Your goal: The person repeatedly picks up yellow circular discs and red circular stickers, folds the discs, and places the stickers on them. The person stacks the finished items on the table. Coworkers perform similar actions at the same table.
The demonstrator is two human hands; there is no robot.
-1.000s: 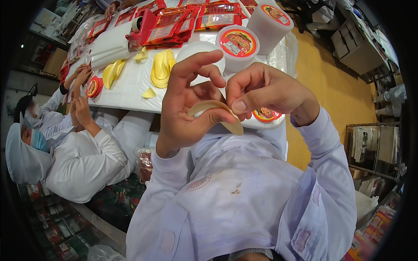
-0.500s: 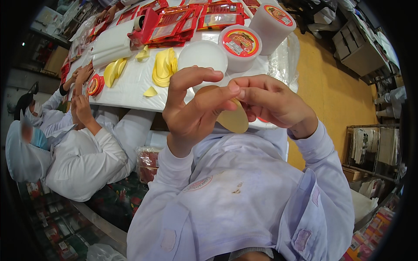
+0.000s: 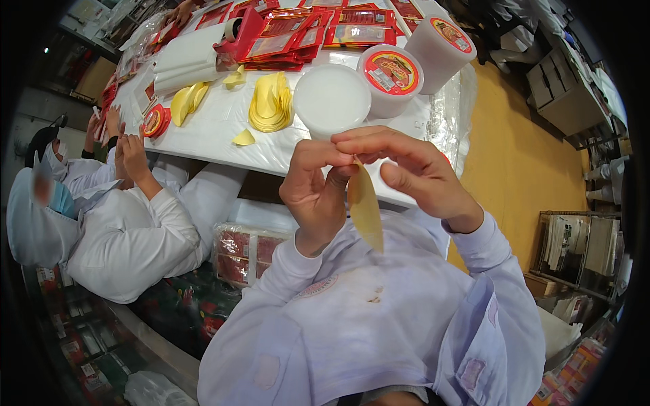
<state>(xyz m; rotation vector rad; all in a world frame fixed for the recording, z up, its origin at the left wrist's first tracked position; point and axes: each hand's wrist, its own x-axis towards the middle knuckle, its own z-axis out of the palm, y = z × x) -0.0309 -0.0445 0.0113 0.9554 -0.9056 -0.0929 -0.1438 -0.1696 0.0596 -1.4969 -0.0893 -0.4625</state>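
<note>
Close in front of my chest, my left hand (image 3: 317, 186) pinches the top of a thin, pale yellow rounded sheet (image 3: 365, 210) between thumb and index finger. It hangs down tilted, seen nearly edge-on. My right hand (image 3: 416, 172) arches over from the right. Its fingertips touch the left index finger, while its thumb stays apart and grips nothing visible. Beyond the hands on the table are a white round lid-topped tub (image 3: 332, 101), a tub with a round red label (image 3: 391, 73) and a pile of yellow rounded sheets (image 3: 271, 105).
Red packets (image 3: 288, 34), a red tape dispenser (image 3: 242, 34) and a white stack (image 3: 186, 64) cover the table's far side. A taller labelled tub stack (image 3: 440, 54) stands right. Round red labels (image 3: 156, 120) lie near a seated co-worker (image 3: 135, 230) at left. A wire rack (image 3: 579, 250) is at right.
The yellow sheet has turned from facing broadside to nearly edge-on and hangs lower. My left fingers have closed on its top; my right thumb and index finger have parted.
</note>
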